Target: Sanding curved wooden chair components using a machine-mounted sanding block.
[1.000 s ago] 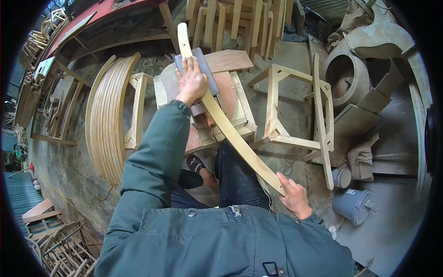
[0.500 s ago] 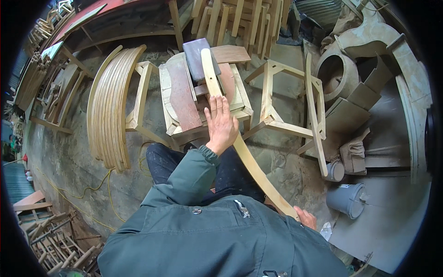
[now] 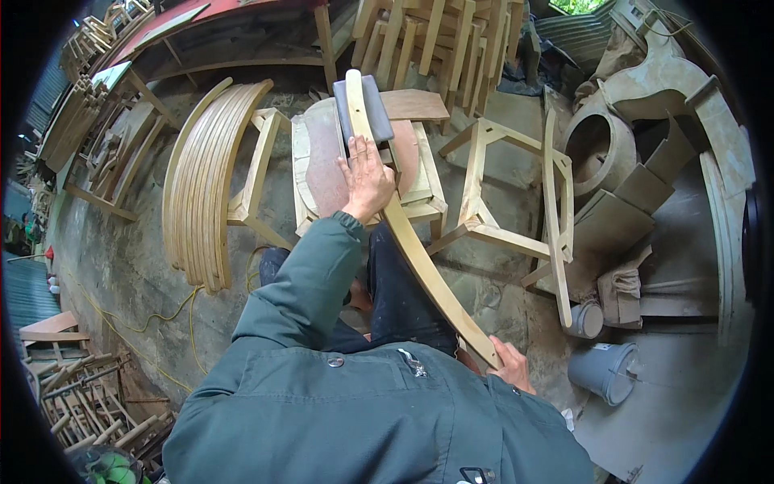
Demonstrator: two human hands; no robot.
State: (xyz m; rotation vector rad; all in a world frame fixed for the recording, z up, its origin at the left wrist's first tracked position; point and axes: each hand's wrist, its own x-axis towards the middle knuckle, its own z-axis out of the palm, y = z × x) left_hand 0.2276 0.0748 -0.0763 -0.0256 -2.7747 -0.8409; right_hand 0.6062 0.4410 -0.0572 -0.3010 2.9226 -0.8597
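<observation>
A long, curved wooden slat point(image 3: 427, 262) runs from my right side up over a grey-purple flat pad point(image 3: 380, 111). Its far tip reaches past the pad's top edge. My left hand point(image 3: 368, 181) lies on top of the slat just below the pad, fingers stretched out flat along the wood. At the near end, my right hand point(image 3: 511, 367) is closed around the slat, partly hidden by it and my jacket. Beneath the pad stands a wooden frame point(image 3: 427, 211) topped with thin reddish panels point(image 3: 326, 165).
Several curved slats point(image 3: 205, 189) rest stacked on a stand at left. A bare wooden stool frame point(image 3: 508, 242) at right carries another curved slat point(image 3: 554, 218). Further right are a grey bucket point(image 3: 603, 373) and a large round duct point(image 3: 592, 141). A yellow cord point(image 3: 153, 327) crosses the floor.
The slat has slid away from me across the pad, so its far tip now extends past the pad's edge. My right hand has moved forward and left with it.
</observation>
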